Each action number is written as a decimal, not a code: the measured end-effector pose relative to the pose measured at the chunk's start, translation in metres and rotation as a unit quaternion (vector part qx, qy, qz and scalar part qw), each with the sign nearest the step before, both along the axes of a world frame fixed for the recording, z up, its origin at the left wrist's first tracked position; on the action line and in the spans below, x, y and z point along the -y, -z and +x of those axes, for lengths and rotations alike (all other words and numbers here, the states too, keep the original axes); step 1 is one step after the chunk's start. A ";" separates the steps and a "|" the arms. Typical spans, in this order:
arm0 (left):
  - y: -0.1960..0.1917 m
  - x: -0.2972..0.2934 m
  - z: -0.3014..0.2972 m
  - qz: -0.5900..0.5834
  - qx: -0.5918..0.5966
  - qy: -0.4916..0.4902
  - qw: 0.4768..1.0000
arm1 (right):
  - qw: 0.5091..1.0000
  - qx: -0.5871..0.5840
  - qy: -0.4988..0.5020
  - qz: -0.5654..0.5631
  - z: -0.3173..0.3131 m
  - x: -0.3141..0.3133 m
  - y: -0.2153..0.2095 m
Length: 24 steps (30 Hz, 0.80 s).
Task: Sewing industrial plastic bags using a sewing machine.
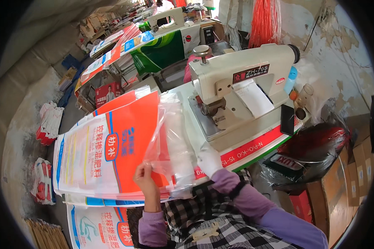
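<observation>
My bare left hand (pixel 144 177) is closed in a pinch at the edge of a clear plastic liner (pixel 160 151). The liner sticks out of an orange and white woven sack (pixel 91 153), which lies on a stack of similar sacks. In a white glove, my right hand (pixel 209 159) rests low at the front of the table, beside more clear film (pixel 178 145); its fingers are too blurred to read. Just beyond it stands a cream industrial sewing machine (pixel 241 70) with its needle area facing the sacks.
A notepad (pixel 253 97) lies on the machine bed, and a black phone (pixel 287 119) near the table's right end. Cardboard boxes (pixel 336 199) and a plastic-wrapped bundle (pixel 316 141) crowd the right side. Further back are a second sewing machine (pixel 166 20) and red strands (pixel 265 25) on the wall.
</observation>
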<state>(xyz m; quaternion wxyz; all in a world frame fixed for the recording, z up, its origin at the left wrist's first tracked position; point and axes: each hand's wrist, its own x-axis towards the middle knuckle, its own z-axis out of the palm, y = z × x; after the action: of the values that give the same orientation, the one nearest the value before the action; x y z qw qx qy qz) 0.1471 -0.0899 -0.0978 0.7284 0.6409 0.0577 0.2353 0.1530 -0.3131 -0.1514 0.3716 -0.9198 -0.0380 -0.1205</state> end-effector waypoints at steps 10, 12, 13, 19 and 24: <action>0.009 0.008 0.010 -0.140 -0.005 0.191 0.972 | 0.841 -0.089 -0.031 0.533 -0.012 -0.101 -0.062; 0.039 -0.001 0.016 -0.018 -0.061 0.101 0.993 | 0.900 -0.027 -0.081 0.427 -0.015 -0.111 -0.066; 0.033 -0.002 0.017 0.164 -0.026 0.131 0.977 | 0.903 -0.015 -0.077 0.422 -0.013 -0.114 -0.055; -0.033 -0.045 0.015 0.569 -0.211 0.304 0.735 | 0.948 0.042 -0.185 0.254 -0.004 -0.091 -0.031; -0.027 -0.050 0.017 0.152 -0.243 0.249 0.925 | 0.918 -0.014 -0.313 0.243 -0.012 -0.086 -0.034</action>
<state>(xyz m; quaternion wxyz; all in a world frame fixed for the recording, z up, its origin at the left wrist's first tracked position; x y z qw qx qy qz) 0.1645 -0.0397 -0.0709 0.6213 0.7749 0.0348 -0.1110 0.1407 -0.2269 -0.1169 0.6026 -0.7441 -0.2883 0.0095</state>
